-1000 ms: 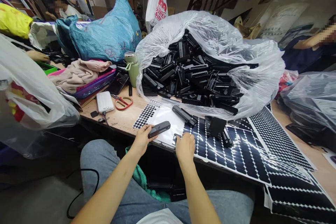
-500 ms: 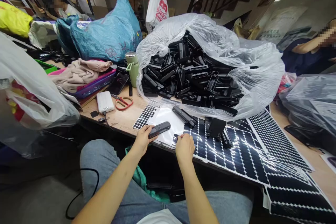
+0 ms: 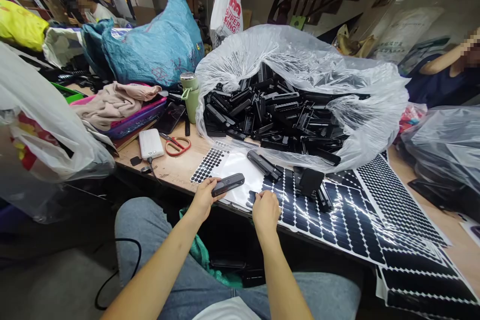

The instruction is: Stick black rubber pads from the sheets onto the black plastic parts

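My left hand (image 3: 204, 197) grips a long black plastic part (image 3: 227, 184) at the table's near edge. My right hand (image 3: 265, 210) is curled with its fingertips pinched on the edge of a sheet of black round stickers (image 3: 337, 215); what the fingers hold is too small to see. More loose black parts (image 3: 264, 165) (image 3: 310, 182) lie on the sheet just beyond my hands. Behind them a big clear plastic bag (image 3: 360, 125) is piled with several black parts (image 3: 273, 115).
A small sticker sheet (image 3: 208, 165), red scissors (image 3: 176, 146), a white power bank (image 3: 150, 144), a green flask (image 3: 190, 96) and a pink tray with cloth (image 3: 120, 105) lie to the left. Blue bag (image 3: 153, 50) behind. Other people sit at far left and far right.
Both hands stay almost in place; the right hand's fingers have shifted slightly on the sticker sheet. The view has tipped up a little.
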Demonstrator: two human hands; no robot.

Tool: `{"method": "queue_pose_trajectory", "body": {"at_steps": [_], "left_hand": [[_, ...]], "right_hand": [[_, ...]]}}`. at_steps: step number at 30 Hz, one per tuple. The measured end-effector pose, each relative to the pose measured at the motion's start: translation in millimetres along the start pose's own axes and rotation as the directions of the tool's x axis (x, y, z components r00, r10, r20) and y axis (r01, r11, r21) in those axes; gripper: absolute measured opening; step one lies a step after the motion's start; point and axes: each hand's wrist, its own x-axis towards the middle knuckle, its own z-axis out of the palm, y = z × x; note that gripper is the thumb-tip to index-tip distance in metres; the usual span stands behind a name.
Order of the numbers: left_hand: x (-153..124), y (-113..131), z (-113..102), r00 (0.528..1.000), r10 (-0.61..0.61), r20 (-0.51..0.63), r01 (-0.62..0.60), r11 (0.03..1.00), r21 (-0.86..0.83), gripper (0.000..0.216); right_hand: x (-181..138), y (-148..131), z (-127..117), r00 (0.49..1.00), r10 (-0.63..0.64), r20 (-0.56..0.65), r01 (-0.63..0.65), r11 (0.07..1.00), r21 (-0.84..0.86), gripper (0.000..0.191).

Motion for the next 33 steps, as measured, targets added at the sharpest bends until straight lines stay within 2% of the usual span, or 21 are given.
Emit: {"method": "queue_pose_trajectory", "body": {"at_steps": [3,5,8,10,13,24,33], "left_hand": [[-2.5,4.9,0.8,1.0,-0.017,0.017,0.017,1.0,-0.006,0.008],[-6.8,10.8,2.9,0.998,-0.044,0.052,0.044,0.999,-0.007,0.01],[-17.1,21.3,9.3,0.98,-0.099,0.17,0.1,0.995,0.003,0.013],[-25.1,27.3,15.2,0.957,-0.13,0.261,0.133,0.991,0.004,0.013],[-35.5,32.6,23.4,0.939,-0.139,0.315,0.149,0.989,-0.006,0.013],[-50.8,36.4,34.0,0.927,-0.089,0.365,0.098,0.995,-0.006,0.014],[-55.9,35.1,37.2,0.932,-0.1,0.348,0.11,0.994,-0.011,0.014]], "right_hand": [[-2.6,-1.9,-7.2,0.996,-0.085,-0.033,0.089,0.979,0.181,0.019],[-3.9,-6.2,-15.9,0.989,-0.144,-0.015,0.141,0.928,0.346,0.018],[-4.0,-16.6,-30.3,0.953,-0.285,0.103,0.177,0.8,0.573,0.018],[-3.7,-23.3,-37.9,0.91,-0.378,0.168,0.192,0.744,0.64,0.017],[-4.0,-28.5,-44.6,0.891,-0.406,0.203,0.185,0.733,0.655,0.016],[-11.5,-27.5,-57.0,0.914,-0.351,0.205,0.142,0.749,0.648,0.015],[-19.0,-28.7,-57.7,0.933,-0.335,0.129,0.195,0.774,0.602,0.014]]}}
